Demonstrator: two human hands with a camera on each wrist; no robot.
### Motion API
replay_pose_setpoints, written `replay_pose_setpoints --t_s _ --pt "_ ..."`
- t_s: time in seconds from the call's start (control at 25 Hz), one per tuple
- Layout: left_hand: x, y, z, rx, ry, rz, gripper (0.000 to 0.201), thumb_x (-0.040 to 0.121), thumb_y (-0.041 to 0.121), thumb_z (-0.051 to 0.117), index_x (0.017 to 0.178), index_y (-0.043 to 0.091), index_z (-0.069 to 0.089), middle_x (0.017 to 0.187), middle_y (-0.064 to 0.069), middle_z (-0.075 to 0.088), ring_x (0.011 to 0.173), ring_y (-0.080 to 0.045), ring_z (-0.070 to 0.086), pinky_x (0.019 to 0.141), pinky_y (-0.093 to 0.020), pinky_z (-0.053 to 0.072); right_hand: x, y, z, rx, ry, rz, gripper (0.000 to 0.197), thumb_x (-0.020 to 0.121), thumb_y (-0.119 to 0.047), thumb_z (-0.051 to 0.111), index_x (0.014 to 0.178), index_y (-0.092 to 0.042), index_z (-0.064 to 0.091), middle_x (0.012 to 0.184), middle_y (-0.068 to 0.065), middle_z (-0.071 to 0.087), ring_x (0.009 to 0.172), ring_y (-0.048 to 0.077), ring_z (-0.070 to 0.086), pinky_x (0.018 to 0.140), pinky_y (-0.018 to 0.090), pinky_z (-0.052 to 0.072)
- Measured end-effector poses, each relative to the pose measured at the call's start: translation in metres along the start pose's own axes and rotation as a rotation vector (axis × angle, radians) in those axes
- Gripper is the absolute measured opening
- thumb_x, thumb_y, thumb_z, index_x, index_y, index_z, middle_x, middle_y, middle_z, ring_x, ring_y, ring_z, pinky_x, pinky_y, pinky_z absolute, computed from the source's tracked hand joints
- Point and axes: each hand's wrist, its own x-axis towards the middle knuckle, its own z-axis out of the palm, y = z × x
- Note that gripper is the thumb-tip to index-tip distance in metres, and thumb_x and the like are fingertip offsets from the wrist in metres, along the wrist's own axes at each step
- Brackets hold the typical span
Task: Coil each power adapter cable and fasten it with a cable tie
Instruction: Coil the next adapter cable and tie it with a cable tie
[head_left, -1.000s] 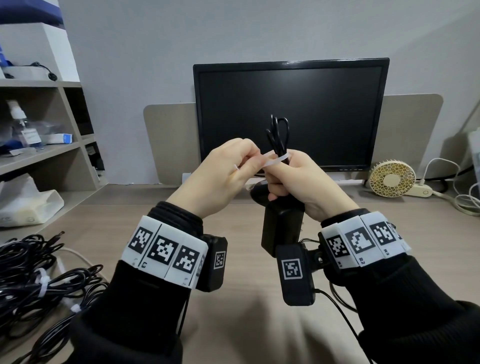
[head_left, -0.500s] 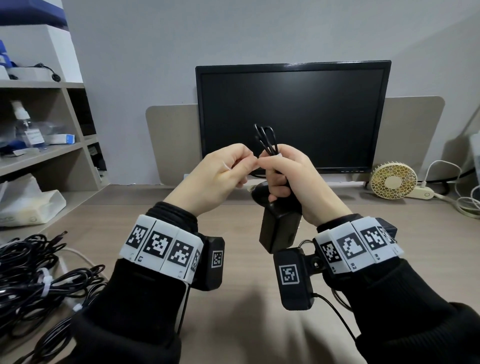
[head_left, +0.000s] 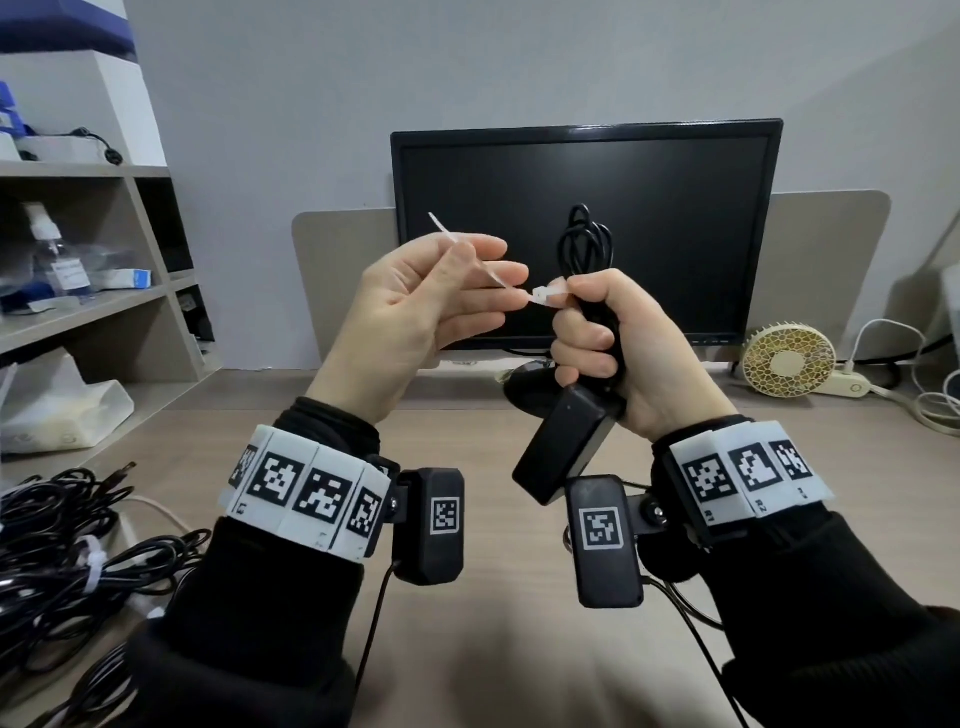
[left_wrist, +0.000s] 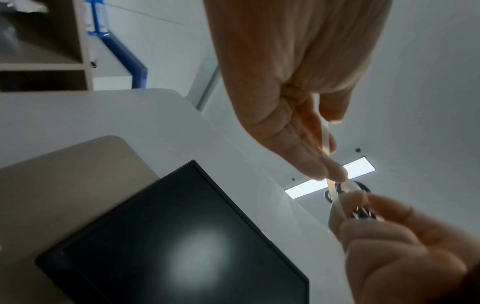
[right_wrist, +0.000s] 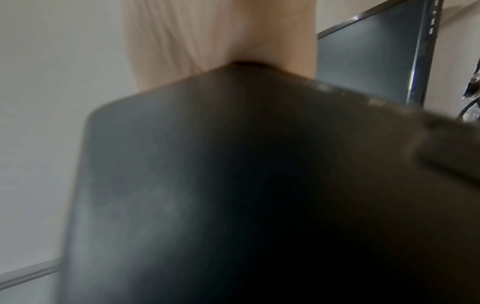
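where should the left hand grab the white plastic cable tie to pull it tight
Pinch the thin white plastic cable tie by its free tail, coming from the person's left, away from the square locking head by the right hand. The tail is a flat strip slanting up and left, past the left hand, so thumb and forefinger can clamp its flat faces, probably best close to the head.

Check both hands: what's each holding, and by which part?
Left hand pinches the cable tie by its free tail. Right hand grips the coiled cable around the bundle's middle, adapter hanging below.
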Motion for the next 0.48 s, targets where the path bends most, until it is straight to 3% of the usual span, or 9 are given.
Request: replay_pose_setpoints --t_s 0.2,0.32,0.48 --pt "0.002 -0.016 -0.006 0.454 -0.041 0.108 0.024 0.098 0.017 0.051 0.087 0.004 0.068 0.084 -0.006 0.070 0.078 -0.016 0.070 0.075 -0.031 0.057 -0.002 -0.003 0.000 0.035 -0.006 0.009 0.027 0.094 -0.021 0.039 0.073 -0.016 0.055 0.045 -0.009 0.021 0.034 0.005 0.019 0.039 0.019 0.035" --pt "0.001 -0.022 -0.004 0.638 -0.116 0.111 0.021 0.097 0.016 0.053 0.084 0.004 0.066 0.077 -0.006 0.067 0.075 -0.013 0.067 0.074 -0.032 0.054 -0.002 -0.002 0.000 0.083 -0.021 0.035 0.029 0.094 -0.020 0.039 0.070 -0.016 0.055 0.044 -0.010 0.021 0.033 0.004 0.019 0.038 0.018 0.033" --pt "0.001 -0.023 0.000 0.779 -0.176 0.201 0.024 0.095 0.020 0.047 0.078 0.007 0.057 0.071 -0.003 0.059 0.072 -0.018 0.057 0.067 -0.030 0.045 0.001 0.002 -0.002 0.016 -0.013 0.032 0.027 0.094 -0.018 0.038 0.073 -0.016 0.054 0.044 -0.011 0.023 0.034 0.004 0.020 0.042 0.018 0.027"
